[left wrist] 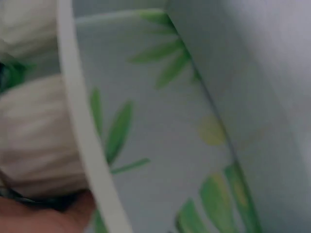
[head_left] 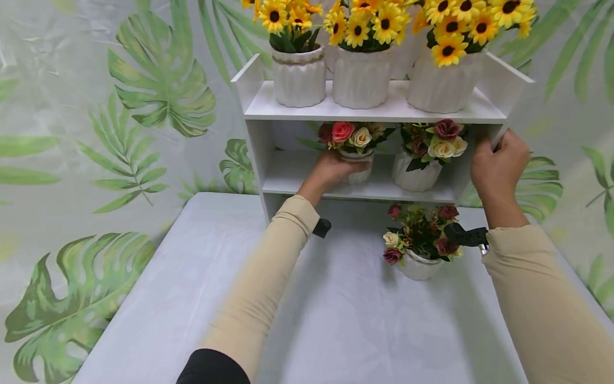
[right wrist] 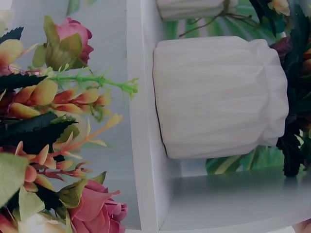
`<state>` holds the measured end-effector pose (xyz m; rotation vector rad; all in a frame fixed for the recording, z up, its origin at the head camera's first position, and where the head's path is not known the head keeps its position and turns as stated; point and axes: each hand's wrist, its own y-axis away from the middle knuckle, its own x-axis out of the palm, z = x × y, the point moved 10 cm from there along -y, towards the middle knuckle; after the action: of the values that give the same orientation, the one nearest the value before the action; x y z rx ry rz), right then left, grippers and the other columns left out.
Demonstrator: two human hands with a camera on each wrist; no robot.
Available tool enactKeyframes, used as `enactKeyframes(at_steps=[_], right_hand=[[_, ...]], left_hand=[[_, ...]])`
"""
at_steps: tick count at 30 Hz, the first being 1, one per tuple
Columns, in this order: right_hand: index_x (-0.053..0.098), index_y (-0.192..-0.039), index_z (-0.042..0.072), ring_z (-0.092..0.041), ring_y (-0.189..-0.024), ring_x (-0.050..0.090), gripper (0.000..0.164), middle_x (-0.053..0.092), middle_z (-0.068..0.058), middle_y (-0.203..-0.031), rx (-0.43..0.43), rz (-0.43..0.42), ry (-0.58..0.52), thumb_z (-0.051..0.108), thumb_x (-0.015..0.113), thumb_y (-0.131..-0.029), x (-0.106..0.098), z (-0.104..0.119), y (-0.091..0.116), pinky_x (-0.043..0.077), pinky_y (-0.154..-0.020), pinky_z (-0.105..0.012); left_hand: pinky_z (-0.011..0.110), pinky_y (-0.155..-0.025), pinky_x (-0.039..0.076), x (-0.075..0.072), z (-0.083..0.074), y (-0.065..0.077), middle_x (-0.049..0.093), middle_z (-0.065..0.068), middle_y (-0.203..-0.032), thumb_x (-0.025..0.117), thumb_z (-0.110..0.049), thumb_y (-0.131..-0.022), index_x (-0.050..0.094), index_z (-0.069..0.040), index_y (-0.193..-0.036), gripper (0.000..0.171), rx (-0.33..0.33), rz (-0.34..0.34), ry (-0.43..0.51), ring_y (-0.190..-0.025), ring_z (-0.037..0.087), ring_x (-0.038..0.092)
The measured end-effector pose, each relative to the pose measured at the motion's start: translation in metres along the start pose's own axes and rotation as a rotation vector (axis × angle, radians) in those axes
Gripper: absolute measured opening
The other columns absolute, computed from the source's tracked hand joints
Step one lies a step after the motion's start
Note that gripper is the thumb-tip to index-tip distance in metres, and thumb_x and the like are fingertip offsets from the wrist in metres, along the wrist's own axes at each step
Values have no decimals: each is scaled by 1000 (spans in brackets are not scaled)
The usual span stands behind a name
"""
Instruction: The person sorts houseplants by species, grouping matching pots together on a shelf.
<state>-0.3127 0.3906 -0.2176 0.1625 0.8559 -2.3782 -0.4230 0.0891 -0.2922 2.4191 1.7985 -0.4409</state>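
My left hand [head_left: 336, 169] grips a white flowerpot [head_left: 358, 173] of red and cream roses on the middle level of a white shelf [head_left: 307, 185]. In the left wrist view, part of that hand [left wrist: 43, 218] shows beside a white pot [left wrist: 39, 136]. My right hand [head_left: 500, 165] holds the shelf's right side panel, thumb on the inner side. Between the hands, a second rose pot [head_left: 416, 169] leans slightly on the same level; the right wrist view shows this pot [right wrist: 218, 97] close up. Only a sliver of my right hand [right wrist: 303, 228] appears there.
Three white pots of yellow sunflowers [head_left: 299, 77] stand on the top level. A third rose pot [head_left: 419, 265] sits tilted on the white-covered table [head_left: 336, 320], below the shelf's front edge. A leaf-patterned wall covering [head_left: 163, 80] hangs behind.
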Motion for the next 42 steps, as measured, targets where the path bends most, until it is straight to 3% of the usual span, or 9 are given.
enactKeyframes(at_steps=[5,9,12,16,19,25,31,37,42], right_hand=[[44,-63,27,3,-55,36,35,37,30,-49,-4,-19,-3,23,55,-95,-1,-1,-2,26,-51,-19],[42,-61,26,4,-53,35,37,36,28,-48,-29,-32,-13,20,55,-95,-2,2,-2,24,-50,-19],[41,-59,24,4,-50,32,38,34,26,-47,-42,-29,-16,19,55,-94,-1,3,-1,22,-48,-19],[41,-60,24,5,-51,33,37,34,26,-47,-31,-32,-11,19,55,-95,-1,1,-1,22,-47,-18],[41,-60,26,4,-54,33,38,34,27,-48,-30,-44,-9,20,55,-95,-3,1,-2,22,-49,-18],[41,-59,25,4,-53,34,39,34,28,-47,-29,-29,-10,20,55,-94,-1,3,-1,23,-49,-19],[41,-60,21,4,-53,35,38,34,27,-47,-16,-10,15,21,54,-96,2,1,-1,25,-48,-19],[40,-60,20,5,-49,34,39,33,25,-46,-20,-6,9,22,53,-96,2,1,-1,23,-46,-18],[40,-59,22,6,-49,33,39,33,26,-45,-37,-17,-2,22,55,-96,1,3,-1,22,-46,-19]], left_hand=[[41,-114,41,-26,5,37,45,11,-152,75,-26,-86,36,-8,-150,77,-34,-213,-132,-141,28,43],[45,-104,47,-34,10,81,58,13,-134,70,-20,-90,56,-5,-132,47,145,-349,-90,-125,30,53],[37,-93,53,-16,21,104,68,10,-112,69,-12,-90,67,-6,-109,20,267,-228,-90,-106,25,63],[25,-82,54,16,52,123,73,4,-98,68,-13,-91,71,-10,-97,7,220,25,-149,-92,15,66],[23,-77,52,33,78,125,72,3,-99,69,-17,-91,71,-11,-98,9,113,131,-174,-92,12,64],[21,-68,48,61,117,119,71,4,-101,72,-17,-89,71,-11,-99,11,-20,212,-166,-87,9,60],[20,-68,48,87,129,110,70,7,-115,71,-16,-89,68,-6,-116,28,-19,180,-164,-95,15,62],[31,-85,54,111,133,103,60,7,-138,74,-18,-87,54,-7,-137,55,-82,154,-157,-120,27,62],[37,-102,50,136,130,96,52,10,-146,77,-27,-84,41,-8,-149,76,-44,208,-296,-130,27,55]])
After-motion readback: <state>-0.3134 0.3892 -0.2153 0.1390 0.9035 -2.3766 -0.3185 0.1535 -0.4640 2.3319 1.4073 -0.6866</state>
